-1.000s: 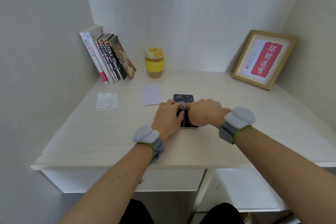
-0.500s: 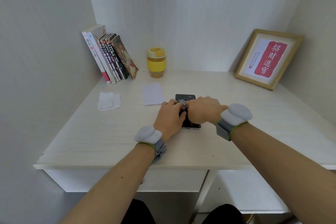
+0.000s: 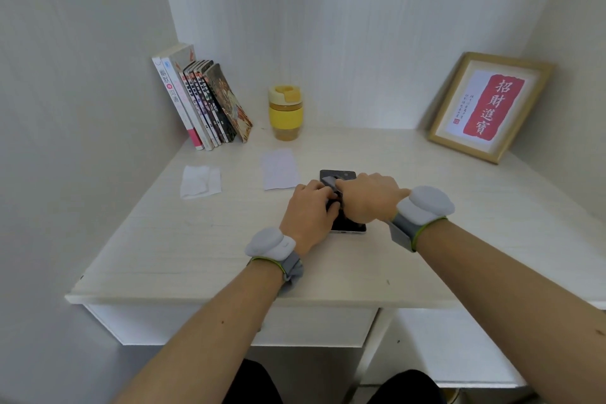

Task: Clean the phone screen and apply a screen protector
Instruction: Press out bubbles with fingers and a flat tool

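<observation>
White tissue (image 3: pixel 200 181) and paper (image 3: pixel 279 169) lie left of phone (image 3: pixel 347 223).

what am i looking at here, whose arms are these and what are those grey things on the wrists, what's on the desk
There is no machine here: a person wears a camera on the head, so you look down along their own arms. The grey bands on the wrists look like strapped-on devices, though their purpose is not visible. Both hands meet over a dark phone lying flat on the white desk. The left hand and right hand seem to pinch a small grey piece on the screen, perhaps a wipe or tab. Further back lie a crumpled tissue and a white sheet, with books, a yellow cup and a framed picture by the wall.
</observation>
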Demonstrator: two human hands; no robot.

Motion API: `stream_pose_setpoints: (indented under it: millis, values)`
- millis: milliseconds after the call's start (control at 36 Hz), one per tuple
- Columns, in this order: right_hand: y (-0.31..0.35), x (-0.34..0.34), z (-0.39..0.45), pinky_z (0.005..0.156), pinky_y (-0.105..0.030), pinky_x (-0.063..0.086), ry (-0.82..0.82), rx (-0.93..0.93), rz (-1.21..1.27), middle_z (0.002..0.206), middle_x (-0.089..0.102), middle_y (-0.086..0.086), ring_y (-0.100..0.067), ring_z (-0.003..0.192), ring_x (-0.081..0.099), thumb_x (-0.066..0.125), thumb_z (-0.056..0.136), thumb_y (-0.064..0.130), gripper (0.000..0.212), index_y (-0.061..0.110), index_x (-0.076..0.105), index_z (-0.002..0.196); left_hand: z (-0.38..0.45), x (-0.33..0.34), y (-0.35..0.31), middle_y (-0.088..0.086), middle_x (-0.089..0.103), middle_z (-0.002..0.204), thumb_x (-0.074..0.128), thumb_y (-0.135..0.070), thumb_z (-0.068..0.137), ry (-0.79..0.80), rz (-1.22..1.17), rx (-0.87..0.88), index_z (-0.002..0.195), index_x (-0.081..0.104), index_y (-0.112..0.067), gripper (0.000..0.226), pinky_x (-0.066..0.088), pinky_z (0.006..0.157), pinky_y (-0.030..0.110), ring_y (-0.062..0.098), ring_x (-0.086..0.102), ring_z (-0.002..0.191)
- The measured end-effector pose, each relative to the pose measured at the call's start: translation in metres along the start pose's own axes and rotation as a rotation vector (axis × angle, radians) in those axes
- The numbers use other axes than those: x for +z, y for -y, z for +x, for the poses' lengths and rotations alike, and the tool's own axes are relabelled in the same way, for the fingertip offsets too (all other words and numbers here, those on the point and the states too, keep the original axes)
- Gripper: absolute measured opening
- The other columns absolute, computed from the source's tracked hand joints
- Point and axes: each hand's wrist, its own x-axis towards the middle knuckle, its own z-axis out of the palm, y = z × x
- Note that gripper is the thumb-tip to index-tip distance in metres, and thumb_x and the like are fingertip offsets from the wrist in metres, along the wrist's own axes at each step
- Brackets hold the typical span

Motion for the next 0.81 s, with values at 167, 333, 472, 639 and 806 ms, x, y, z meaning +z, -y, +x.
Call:
stream_pose_setpoints:
  millis: [167,333,472,639,806]
  values:
    - [0.008,-0.003,0.011,0.074,-0.033,0.039,-0.016,0.023,0.047,0.122,0.057,-0.009,-0.028,0.108,0.058,0.046,0.097,0.023,0.034,0.017,0.052,0.129,0.0,-0.002,-0.002,0.009,0.057,0.122,0.052,-0.023,0.095,0.014,-0.007,0.003,0.107,0.064,-0.009,0.022,0.033,0.081,0.026,0.033,0.047,0.105]
    - [0.014,-0.001,0.02,0.077,-0.033,0.038,-0.058,0.071,0.09,0.13,0.054,-0.011,-0.029,0.116,0.057,0.045,0.099,0.026,0.041,0.018,0.048,0.138,0.001,-0.002,-0.001,0.011,0.058,0.117,0.053,-0.02,0.093,0.021,0.004,0.006,0.102,0.064,-0.006,0.02,0.032,0.078,0.026,0.033,0.048,0.099]
    - [0.003,0.002,0.013,0.082,-0.036,0.041,-0.098,0.123,0.227,0.129,0.045,-0.018,-0.035,0.113,0.053,0.047,0.096,0.028,0.049,0.016,0.039,0.143,0.001,0.0,-0.001,0.009,0.057,0.121,0.052,-0.023,0.094,-0.004,0.001,0.004,0.107,0.063,-0.008,0.023,0.034,0.081,0.027,0.032,0.047,0.105]
    - [-0.012,-0.003,-0.012,0.091,-0.034,0.044,-0.036,0.199,0.292,0.13,0.048,-0.014,-0.031,0.117,0.053,0.05,0.094,0.023,0.041,0.016,0.05,0.134,0.001,0.002,-0.001,0.004,0.056,0.124,0.051,-0.027,0.095,-0.019,-0.021,-0.003,0.114,0.063,-0.014,0.026,0.038,0.09,0.028,0.028,0.047,0.111]
    - [-0.002,-0.003,-0.031,0.081,-0.03,0.04,0.028,0.137,0.161,0.124,0.057,-0.006,-0.026,0.113,0.056,0.047,0.096,0.022,0.035,0.023,0.055,0.13,0.001,0.003,-0.003,0.001,0.055,0.126,0.048,-0.025,0.096,-0.038,0.009,0.005,0.113,0.062,-0.013,0.024,0.034,0.087,0.025,0.027,0.046,0.109]
